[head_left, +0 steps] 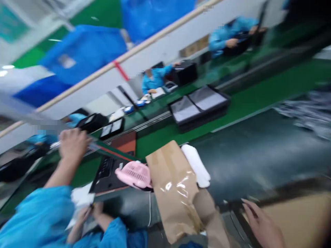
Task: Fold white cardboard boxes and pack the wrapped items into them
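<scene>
My left hand, reaching out from a blue sleeve, is closed in a fist around a long thin strip, dark green with a red line. The strip slants down to the right, towards a pink slatted plastic thing. At lower right my right hand has its fingers stretched out and seems to hold nothing, beside a flat brown cardboard surface. Between my hands lies a brown paper package with shiny clear tape. A white, rounded flat piece sticks out beside it. Motion blurs the picture.
A co-worker's hands work with white material at lower left. On the green conveyor belt stand a black tray and a dark-and-brown panel. Co-workers in blue sit across the line. Grey crumpled material lies right.
</scene>
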A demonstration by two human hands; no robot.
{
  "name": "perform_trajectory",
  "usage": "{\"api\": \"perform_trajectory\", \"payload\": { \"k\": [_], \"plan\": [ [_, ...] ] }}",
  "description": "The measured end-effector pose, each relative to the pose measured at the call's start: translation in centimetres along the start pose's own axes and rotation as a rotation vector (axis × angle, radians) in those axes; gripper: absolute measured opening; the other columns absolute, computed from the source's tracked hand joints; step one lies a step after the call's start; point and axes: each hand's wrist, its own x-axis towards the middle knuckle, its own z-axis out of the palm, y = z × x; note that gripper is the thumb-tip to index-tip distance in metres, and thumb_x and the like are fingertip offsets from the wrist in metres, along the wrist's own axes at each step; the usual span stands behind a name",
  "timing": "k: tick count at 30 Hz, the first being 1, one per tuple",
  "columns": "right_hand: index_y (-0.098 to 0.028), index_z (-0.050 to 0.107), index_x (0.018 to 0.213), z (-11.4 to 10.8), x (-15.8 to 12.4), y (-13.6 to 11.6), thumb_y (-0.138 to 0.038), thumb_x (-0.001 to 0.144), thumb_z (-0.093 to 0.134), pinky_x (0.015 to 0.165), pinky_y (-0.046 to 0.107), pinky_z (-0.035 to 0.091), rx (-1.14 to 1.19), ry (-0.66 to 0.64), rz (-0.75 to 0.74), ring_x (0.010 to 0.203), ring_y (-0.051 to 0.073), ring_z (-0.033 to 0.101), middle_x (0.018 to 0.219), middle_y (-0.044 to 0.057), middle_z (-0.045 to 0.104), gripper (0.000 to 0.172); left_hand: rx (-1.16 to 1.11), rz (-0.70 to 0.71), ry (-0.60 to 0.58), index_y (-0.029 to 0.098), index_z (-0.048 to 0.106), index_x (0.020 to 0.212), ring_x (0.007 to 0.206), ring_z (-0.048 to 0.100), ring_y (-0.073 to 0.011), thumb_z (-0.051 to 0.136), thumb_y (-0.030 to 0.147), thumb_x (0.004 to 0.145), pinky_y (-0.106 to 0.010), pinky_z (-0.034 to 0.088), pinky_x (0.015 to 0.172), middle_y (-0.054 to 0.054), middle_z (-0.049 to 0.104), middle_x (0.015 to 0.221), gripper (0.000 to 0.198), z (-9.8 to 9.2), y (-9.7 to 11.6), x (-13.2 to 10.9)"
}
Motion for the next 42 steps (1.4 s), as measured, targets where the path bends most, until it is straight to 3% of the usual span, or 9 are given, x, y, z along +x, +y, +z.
{"api": "perform_trajectory", "payload": {
  "k": [2, 5, 10, 12, 15, 18, 23, 35, 42],
  "plan": [
    [-0.028, 0.073, 0.094, 1.0, 3.5, -5.8, -0.049, 0.084, 0.05, 0.064, 0.038, 0.061, 0.102, 0.017, -0.232, 0.076, 0.028, 0.076, 0.092, 0.006, 0.079, 0.033, 0.106, -0.075, 0.102, 0.015, 0.06, 0.125, 0.14, 0.042, -0.0323, 0.061, 0.037, 0.093, -0.062, 0.026, 0.117, -0.014, 0.053, 0.142, 0.039, -1.1, -4.7, -2.5],
    [-0.026, 0.073, 0.101, 2.5, 7.0, -19.7, -0.037, 0.092, 0.05, 0.079, 0.031, 0.06, 0.319, -0.15, -0.575, 0.087, 0.021, 0.075, 0.099, 0.004, 0.078, 0.027, 0.181, -0.111, 0.2, 0.012, 0.059, 0.128, 0.15, 0.026, -0.0341, 0.063, 0.036, 0.09, -0.059, 0.006, 0.124, -0.019, 0.047, 0.151, 0.045, 0.0, -8.5, -4.4],
    [-0.024, 0.067, 0.123, 7.4, 9.1, -43.7, -0.017, 0.092, 0.049, 0.076, 0.028, 0.055, 0.522, -0.611, -0.894, 0.083, 0.017, 0.071, 0.096, 0.0, 0.076, 0.036, 0.093, -0.091, 0.384, 0.013, 0.037, 0.15, 0.153, 0.02, -0.0336, 0.066, 0.049, 0.086, -0.053, 0.01, 0.125, -0.022, 0.033, 0.16, 0.079, 3.8, -10.5, -5.2],
    [-0.028, 0.064, 0.128, 10.8, 9.6, -50.5, -0.014, 0.088, 0.054, 0.078, 0.027, 0.054, 0.547, -0.643, -0.952, 0.082, 0.016, 0.069, 0.099, -0.002, 0.075, 0.044, 0.057, -0.083, 0.438, 0.01, 0.029, 0.154, 0.154, 0.019, -0.0337, 0.065, 0.051, 0.085, -0.052, 0.013, 0.125, -0.025, 0.03, 0.16, 0.087, 4.9, -11.2, -5.4],
    [-0.029, 0.063, 0.13, 15.4, 10.0, -57.1, -0.012, 0.09, 0.05, 0.088, 0.029, 0.051, 0.594, -0.62, -0.991, 0.091, 0.016, 0.067, 0.107, -0.002, 0.073, 0.046, 0.041, -0.038, 0.485, 0.007, 0.021, 0.156, 0.154, 0.014, -0.0334, 0.065, 0.048, 0.086, -0.05, 0.016, 0.125, -0.027, 0.023, 0.162, 0.092, 6.1, -12.1, -5.4],
    [-0.03, 0.067, 0.123, 18.3, 10.3, -60.3, -0.011, 0.091, 0.047, 0.094, 0.03, 0.049, 0.632, -0.593, -1.019, 0.099, 0.017, 0.065, 0.11, -0.002, 0.072, 0.042, 0.036, 0.086, 0.533, 0.011, 0.014, 0.158, 0.155, 0.011, -0.0332, 0.067, 0.043, 0.085, -0.05, 0.018, 0.125, -0.024, 0.018, 0.165, 0.096, 6.6, -12.9, -5.3],
    [-0.027, 0.071, 0.109, 20.0, 10.9, -61.6, -0.012, 0.09, 0.049, 0.091, 0.028, 0.047, 0.672, -0.578, -1.088, 0.096, 0.015, 0.064, 0.105, -0.002, 0.071, 0.032, 0.082, 0.144, 0.526, 0.017, 0.003, 0.16, 0.155, 0.007, -0.0337, 0.067, 0.037, 0.084, -0.051, 0.015, 0.126, -0.02, 0.01, 0.167, 0.101, 6.7, -13.2, -5.4],
    [-0.018, 0.059, 0.084, 19.6, 12.1, -62.7, -0.016, 0.08, 0.058, 0.07, 0.023, 0.035, 0.702, -0.62, -1.23, 0.075, 0.011, 0.05, 0.083, -0.003, 0.057, 0.004, 0.053, 0.035, 0.428, 0.015, 0.008, 0.159, 0.155, 0.004, -0.0356, 0.066, 0.045, 0.082, -0.054, 0.013, 0.126, -0.02, 0.012, 0.167, 0.1, 6.1, -12.8, -5.8],
    [-0.014, 0.057, 0.078, 19.5, 11.9, -64.2, -0.01, 0.075, 0.059, 0.07, 0.021, 0.037, 0.739, -0.629, -1.077, 0.067, 0.009, 0.049, 0.071, -0.005, 0.055, 0.006, -0.023, -0.055, 0.376, 0.012, 0.018, 0.157, 0.155, 0.001, -0.0355, 0.067, 0.045, 0.078, -0.053, 0.01, 0.126, -0.019, 0.015, 0.166, 0.098, 6.1, -12.7, -5.4]
  ]
}}
